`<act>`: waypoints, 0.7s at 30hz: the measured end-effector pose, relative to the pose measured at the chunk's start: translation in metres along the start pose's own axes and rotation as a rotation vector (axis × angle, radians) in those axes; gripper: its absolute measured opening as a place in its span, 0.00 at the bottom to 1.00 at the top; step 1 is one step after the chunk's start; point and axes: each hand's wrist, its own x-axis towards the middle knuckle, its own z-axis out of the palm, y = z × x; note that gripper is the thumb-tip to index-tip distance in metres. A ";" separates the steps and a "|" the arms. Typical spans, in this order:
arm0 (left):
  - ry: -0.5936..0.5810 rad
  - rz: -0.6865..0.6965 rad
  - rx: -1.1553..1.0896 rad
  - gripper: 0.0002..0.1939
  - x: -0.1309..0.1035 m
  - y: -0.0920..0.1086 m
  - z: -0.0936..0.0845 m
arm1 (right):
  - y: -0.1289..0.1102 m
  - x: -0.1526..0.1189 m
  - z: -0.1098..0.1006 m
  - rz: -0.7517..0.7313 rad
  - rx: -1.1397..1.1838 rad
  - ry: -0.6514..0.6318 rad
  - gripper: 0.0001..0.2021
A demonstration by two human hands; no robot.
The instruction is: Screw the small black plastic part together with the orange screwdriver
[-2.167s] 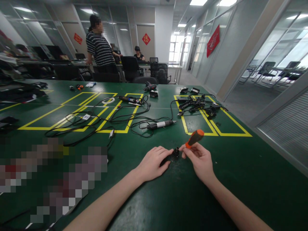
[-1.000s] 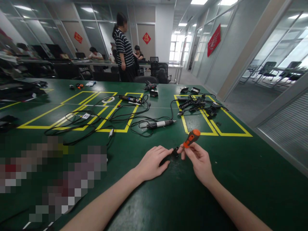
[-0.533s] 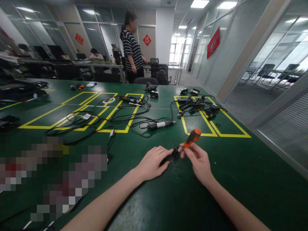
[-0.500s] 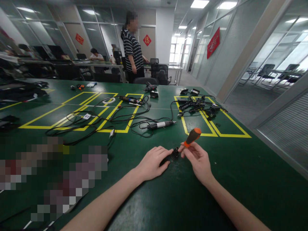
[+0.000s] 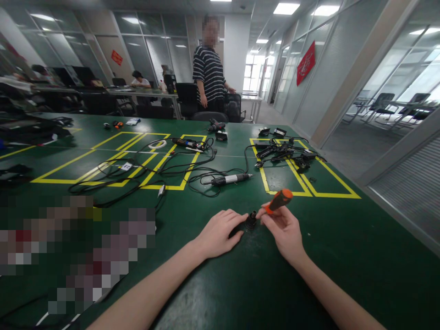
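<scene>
My left hand [image 5: 222, 233] rests on the green table [image 5: 206, 293], its fingers and thumb closed around the side of a small black part [image 5: 251, 221]. A short dark stub points up from that part. Just to the right, my right hand [image 5: 282, 225] grips a screwdriver [image 5: 280, 200] with an orange and dark handle. The handle leans up and to the right above the fingers. Where the screwdriver's tip lies is too small to tell.
Beyond my hands lies a grey and black pen-shaped tool [image 5: 230, 179] with its cable. Tangled black cables and parts [image 5: 282, 151] sit within yellow tape at the right. A person in a striped shirt [image 5: 209, 73] stands behind the table.
The screwdriver handle has tipped a little to the right and down with my right hand. My left hand has barely moved. The standing person has shifted right and turned.
</scene>
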 end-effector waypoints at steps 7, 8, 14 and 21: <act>-0.005 0.004 0.000 0.21 0.000 0.000 -0.002 | -0.003 0.004 -0.004 -0.036 -0.093 -0.016 0.09; -0.004 0.005 0.000 0.21 0.000 0.001 -0.002 | -0.004 0.004 -0.004 -0.039 -0.093 -0.030 0.09; -0.009 0.000 0.007 0.21 0.000 0.001 -0.001 | -0.005 0.003 -0.001 0.007 0.055 -0.078 0.09; -0.017 0.003 0.008 0.22 0.000 0.002 -0.001 | -0.003 0.004 -0.004 0.020 0.007 -0.033 0.07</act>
